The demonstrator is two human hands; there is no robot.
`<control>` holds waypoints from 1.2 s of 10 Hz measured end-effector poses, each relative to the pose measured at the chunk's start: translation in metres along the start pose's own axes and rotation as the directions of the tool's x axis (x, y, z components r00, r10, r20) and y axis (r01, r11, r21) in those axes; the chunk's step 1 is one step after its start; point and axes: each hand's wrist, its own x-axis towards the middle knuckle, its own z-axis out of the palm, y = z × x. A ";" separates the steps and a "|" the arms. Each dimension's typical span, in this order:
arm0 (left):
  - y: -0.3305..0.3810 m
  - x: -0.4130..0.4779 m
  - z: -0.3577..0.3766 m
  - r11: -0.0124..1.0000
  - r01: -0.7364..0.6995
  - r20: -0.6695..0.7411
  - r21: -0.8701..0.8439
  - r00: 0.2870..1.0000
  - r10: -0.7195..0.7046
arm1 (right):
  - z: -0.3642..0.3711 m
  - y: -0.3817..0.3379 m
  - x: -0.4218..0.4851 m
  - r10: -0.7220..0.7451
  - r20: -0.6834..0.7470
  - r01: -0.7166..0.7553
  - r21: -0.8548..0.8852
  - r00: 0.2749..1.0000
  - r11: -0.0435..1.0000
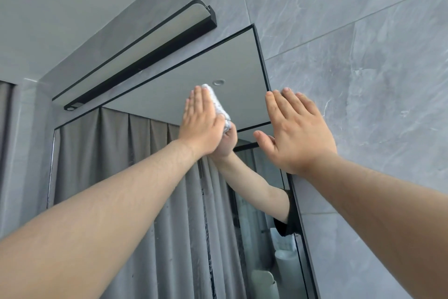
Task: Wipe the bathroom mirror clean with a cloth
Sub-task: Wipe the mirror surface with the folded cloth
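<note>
Now your left hand, fingers straight and together, presses the cloth on the mirror near its upper right corner. Your right hand, fingers straight, spans the right edge. Open glass lies leftward and below.

The mirror is a tall pane in a thin black frame, hung flat on the grey tiled wall. The cloth, white with grey flecks and bunched up, lies against the upper glass near the right edge, pressed there under the flat left hand
</note>
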 end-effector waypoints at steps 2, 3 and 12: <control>0.012 -0.015 0.007 0.997 0.072 0.033 -0.001 0.997 -0.072 | 0.002 0.000 -0.001 0.000 -0.010 0.000 0.004 1.000 1.000; 0.023 -0.031 0.005 0.978 0.196 0.070 -0.070 0.979 -0.191 | 0.002 0.001 -0.001 -0.006 -0.006 0.006 -0.004 1.000 1.000; 0.042 -0.030 -0.007 0.774 0.592 0.215 -0.223 0.805 -0.554 | 0.004 -0.008 -0.040 -0.025 0.020 0.025 0.007 0.999 1.000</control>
